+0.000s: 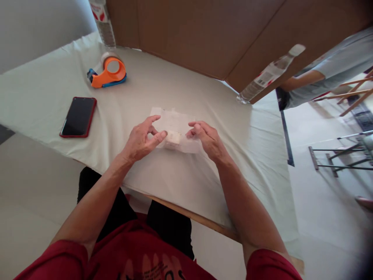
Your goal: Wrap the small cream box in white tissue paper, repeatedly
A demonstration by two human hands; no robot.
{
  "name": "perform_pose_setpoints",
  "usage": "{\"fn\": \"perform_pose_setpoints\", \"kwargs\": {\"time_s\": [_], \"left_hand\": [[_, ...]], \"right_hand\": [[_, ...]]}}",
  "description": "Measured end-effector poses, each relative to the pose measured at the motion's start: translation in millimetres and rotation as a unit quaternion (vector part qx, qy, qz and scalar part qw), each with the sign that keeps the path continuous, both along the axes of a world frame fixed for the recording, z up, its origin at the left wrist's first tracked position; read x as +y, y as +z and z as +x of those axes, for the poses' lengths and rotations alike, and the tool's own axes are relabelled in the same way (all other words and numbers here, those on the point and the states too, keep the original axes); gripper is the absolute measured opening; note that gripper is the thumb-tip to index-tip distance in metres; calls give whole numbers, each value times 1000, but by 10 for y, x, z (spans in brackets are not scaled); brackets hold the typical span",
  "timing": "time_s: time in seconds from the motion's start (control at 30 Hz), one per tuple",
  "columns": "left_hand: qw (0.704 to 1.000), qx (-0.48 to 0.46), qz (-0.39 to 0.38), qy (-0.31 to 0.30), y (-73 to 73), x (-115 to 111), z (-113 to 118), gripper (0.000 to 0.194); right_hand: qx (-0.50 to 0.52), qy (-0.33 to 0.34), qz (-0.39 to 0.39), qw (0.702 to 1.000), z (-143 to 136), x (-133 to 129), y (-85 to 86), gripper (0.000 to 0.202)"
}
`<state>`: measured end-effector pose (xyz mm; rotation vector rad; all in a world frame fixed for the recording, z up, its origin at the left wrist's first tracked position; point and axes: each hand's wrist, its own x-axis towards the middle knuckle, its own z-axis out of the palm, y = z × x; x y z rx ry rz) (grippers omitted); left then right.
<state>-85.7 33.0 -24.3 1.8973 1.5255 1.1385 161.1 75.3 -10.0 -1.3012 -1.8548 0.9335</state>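
A small pale box (173, 139) rests on a sheet of thin white, see-through wrapping (175, 119) spread on the cloth-covered table. At the box's left side is my left hand (145, 137), its fingers apart and the thumb tip by the box's left edge. My right hand (206, 138) hovers over the wrapping's right edge, with thumb and index finger pressed close together. Whatever may lie between those fingertips is too small to make out.
An orange tape dispenser (112, 73) and a dark phone with a red rim (78, 117) lie to the left. Behind stands a brown cardboard panel (186, 35), with plastic bottles (260, 81) (105, 27) beside it. Another person's arm (304, 79) shows at right.
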Motion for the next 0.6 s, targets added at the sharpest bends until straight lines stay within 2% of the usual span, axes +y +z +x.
{"fn": "perform_pose_setpoints", "kwargs": {"time_s": [0.07,0.1,0.17,0.23,0.3,0.4,0.5,0.6], "left_hand": [[995,-37,-55,-73,109,-107,-73,57],[989,-42,-80,-115,153,-164,-112,55],[974,10,-138,-180,201,-259,-171,48],[963,98,-167,-188,191,-308,-181,37],[963,158,-156,-151,145,-303,-137,29],[979,168,-83,-82,48,-228,-13,36],[987,138,-23,-76,-72,-136,104,71],[985,128,-55,-104,-209,-73,157,102]], "right_hand": [[33,36,-44,998,80,-102,27,48],[31,74,-72,994,129,-163,41,47],[-26,177,-124,976,221,-287,65,41],[-106,243,-141,954,282,-393,79,32],[-141,227,-126,955,296,-455,82,26],[-123,121,-67,983,216,-444,61,22],[-121,59,33,990,26,-329,-31,29],[-146,93,102,980,-182,-197,-169,52]]}}
